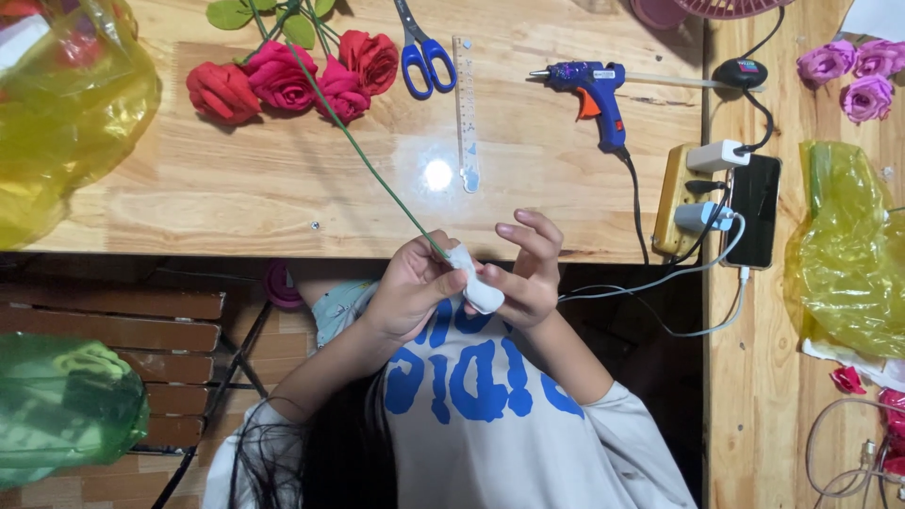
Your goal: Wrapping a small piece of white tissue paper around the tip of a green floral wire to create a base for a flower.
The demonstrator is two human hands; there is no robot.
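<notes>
My left hand (410, 283) pinches the near end of a long green wire stem (368, 155) together with the top of a small white strip (476, 287). My right hand (528, 269) grips the lower part of the same white strip, its index and middle fingers lifted. Both hands are held close together just off the front edge of the wooden table (283, 207), above my lap. The stem runs up and left across the table to a bunch of red fabric roses (283, 75) with green leaves.
On the table lie blue-handled scissors (426, 57), a clear ruler (465, 104) and a blue glue gun (594, 90). A power strip (683, 203), phone (754, 212), yellow plastic bags (57, 104), purple roses (853, 75) and a green bag (66, 405) lie around.
</notes>
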